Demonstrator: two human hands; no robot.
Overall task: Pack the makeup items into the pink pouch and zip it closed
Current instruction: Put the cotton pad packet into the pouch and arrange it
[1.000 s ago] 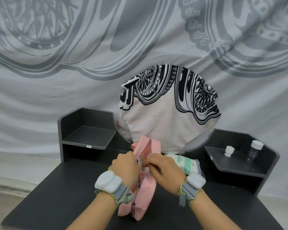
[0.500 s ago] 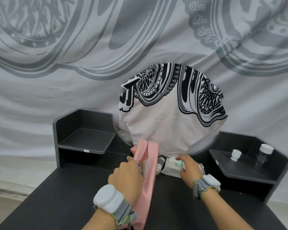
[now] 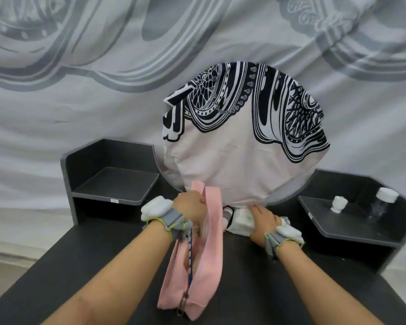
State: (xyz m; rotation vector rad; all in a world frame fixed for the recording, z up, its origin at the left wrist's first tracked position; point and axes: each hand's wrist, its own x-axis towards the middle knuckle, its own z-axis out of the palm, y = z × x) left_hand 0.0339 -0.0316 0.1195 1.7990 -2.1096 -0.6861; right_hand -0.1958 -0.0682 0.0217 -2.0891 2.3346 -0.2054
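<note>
The left hand (image 3: 192, 208) pinches the far left lip of the pink pouch (image 3: 203, 261), holding its mouth open on the dark table (image 3: 279, 289). The right hand (image 3: 263, 222) closes its fingers over a white tube (image 3: 240, 221) lying just right of the pouch, beside a small dark-capped item (image 3: 227, 213). Far right, a shelf (image 3: 338, 221) carries two white-capped containers.

Both forearms reach forward, each wrist wearing a grey strap with a white pad. The left hand (image 3: 192, 208) is closed, pinching the far left edge of the pouch (image 3: 206, 254). The right hand (image 3: 263, 222), right of the pouch, lies palm down, fingers curled over a white tube (image 3: 240, 221).
</note>
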